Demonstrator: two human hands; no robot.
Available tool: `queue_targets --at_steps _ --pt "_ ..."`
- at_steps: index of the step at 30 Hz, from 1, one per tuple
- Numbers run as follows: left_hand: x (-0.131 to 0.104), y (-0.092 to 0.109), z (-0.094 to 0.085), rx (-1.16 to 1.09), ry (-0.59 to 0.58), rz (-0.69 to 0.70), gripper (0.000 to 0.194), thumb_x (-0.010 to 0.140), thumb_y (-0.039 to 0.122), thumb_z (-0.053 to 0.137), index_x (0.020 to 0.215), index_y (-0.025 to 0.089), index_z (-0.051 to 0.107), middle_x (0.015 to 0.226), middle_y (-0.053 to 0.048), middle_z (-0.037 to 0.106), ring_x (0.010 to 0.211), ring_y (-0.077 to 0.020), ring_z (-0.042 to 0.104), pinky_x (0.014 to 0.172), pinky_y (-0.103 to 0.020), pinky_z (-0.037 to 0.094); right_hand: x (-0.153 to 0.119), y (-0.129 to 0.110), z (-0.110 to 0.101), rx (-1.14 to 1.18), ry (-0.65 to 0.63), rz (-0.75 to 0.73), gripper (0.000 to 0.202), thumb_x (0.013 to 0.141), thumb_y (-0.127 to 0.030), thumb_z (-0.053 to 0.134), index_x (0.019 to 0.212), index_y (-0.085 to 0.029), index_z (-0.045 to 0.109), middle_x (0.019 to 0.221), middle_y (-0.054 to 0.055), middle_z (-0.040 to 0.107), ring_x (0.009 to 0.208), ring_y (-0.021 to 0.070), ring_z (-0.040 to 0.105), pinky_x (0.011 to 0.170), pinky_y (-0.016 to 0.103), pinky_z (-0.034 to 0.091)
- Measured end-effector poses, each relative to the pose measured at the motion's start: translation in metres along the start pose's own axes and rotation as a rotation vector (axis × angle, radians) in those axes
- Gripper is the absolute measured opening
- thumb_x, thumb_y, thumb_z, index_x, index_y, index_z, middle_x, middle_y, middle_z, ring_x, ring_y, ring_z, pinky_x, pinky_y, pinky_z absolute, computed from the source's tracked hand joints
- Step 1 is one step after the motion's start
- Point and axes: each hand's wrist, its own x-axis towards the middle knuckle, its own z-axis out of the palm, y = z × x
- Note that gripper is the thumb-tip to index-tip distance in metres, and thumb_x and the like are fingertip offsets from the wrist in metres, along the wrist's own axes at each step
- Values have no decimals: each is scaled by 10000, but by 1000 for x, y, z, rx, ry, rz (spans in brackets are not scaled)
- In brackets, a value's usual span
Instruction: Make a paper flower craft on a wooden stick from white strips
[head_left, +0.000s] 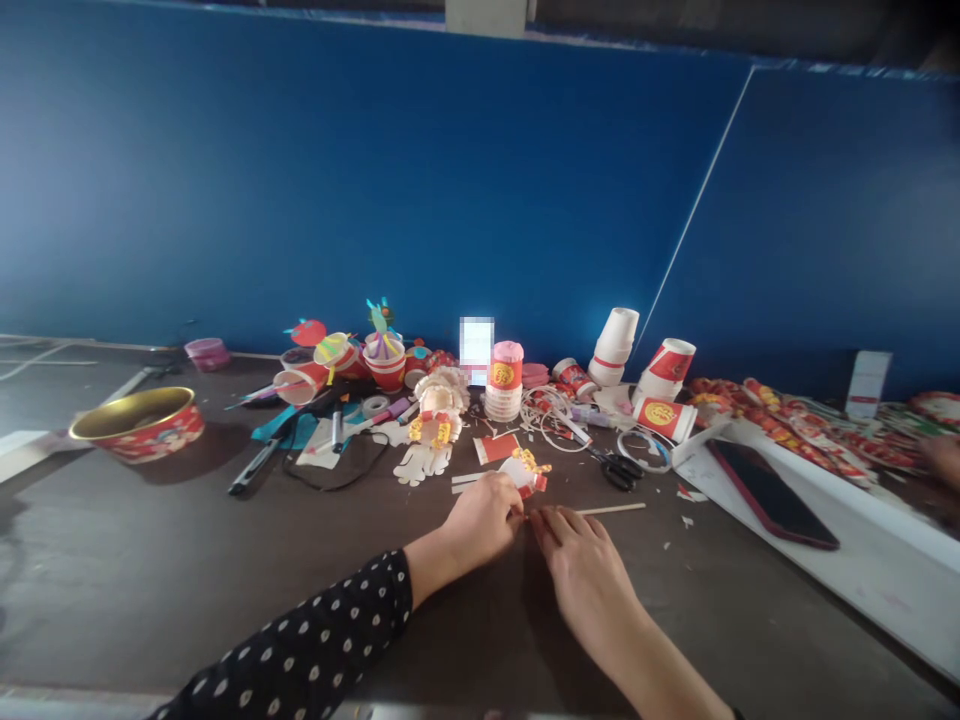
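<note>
My left hand (487, 515) is closed in a pinch near the table's middle; its fingertips hide what they hold. Right behind it lies a paper cut-out figure (523, 470) in white, red and yellow. My right hand (585, 555) rests close beside the left, fingers bent and pressed down over a thin pale stick (619, 508), which pokes out to the right. Paper strips (465, 481) lie left of the cut-out, with a red and white paper piece (496, 447) behind. A doll-like paper figure (435, 430) lies farther left.
A red bowl with gold inside (142, 425) stands left, near a utility knife (255, 468). Black scissors (621, 470), paper cups (666, 418) and a cup stack (504, 375) are behind. A phone (772, 495) lies in a white tray (892, 590); another person's hand (941, 460) shows far right.
</note>
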Motion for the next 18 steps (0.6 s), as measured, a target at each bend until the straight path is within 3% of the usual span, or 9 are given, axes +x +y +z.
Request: queue_targets --at_steps 5,11,18 --pt "0 3 0 -7 -4 -21 155 722 108 540 695 140 689 799 -64 654 806 -190 577 781 -290 446 0 -3 3 -14 -68 -3 423 830 -98 422 1244 -149 494 1237 133 533 1141 251 471 916 387 343" --pt "0 2 -6 -70 -1 -49 167 659 59 526 703 134 668 804 -57 649 800 -181 582 755 -265 448 5 -9 -9 10 -191 38 433 838 -98 401 1262 -140 477 1266 157 502 1183 267 440 937 418 331" --pt "0 1 -14 -110 23 -152 263 617 10 482 771 136 653 799 -44 647 734 -162 583 676 -231 434 10 -13 -15 10 -139 91 410 855 -86 379 1238 -173 499 1206 136 551 1134 262 472 886 431 356"
